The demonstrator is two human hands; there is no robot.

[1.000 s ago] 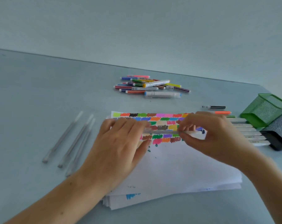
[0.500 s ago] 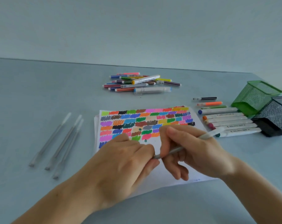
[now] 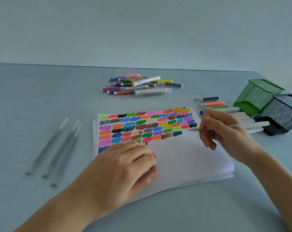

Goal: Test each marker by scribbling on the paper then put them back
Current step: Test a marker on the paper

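Left hand [image 3: 125, 166] is lying on the near-left part of the paper stack [image 3: 183, 158], fingers curled under; looks like something small is tucked in at the fingertips, too blurred to confirm. Can't tell if it's holding anything.

Right hand [image 3: 225, 136] is gripping a slim grey pen [image 3: 217, 128] between thumb and fingers, tip pointing left and sitting at the right end of the scribble rows, at or just above the sheet; can't tell if it's touching. Hands are well apart, one on each side of the sheet.

Colour swatches [image 3: 145, 126] are filling the far half of the top sheet in rows; near half is showing white.

Left of the paper: three capped grey pens [image 3: 53, 149] lying roughly parallel on the table [image 3: 41, 97], apart from the stack.

Right of the paper: a row of white-bodied markers [image 3: 242, 114] lying side by side, partly behind the right hand, with an orange marker [image 3: 211, 103] and a black-striped marker [image 3: 207, 98] just beyond them. A black mesh holder [image 3: 282, 113] and a green mesh holder [image 3: 257, 96] are lying tipped at the right edge, touching each other.

Farthest: a loose pile of thin coloured markers [image 3: 141, 84] with two fat white markers on top, well behind the paper.
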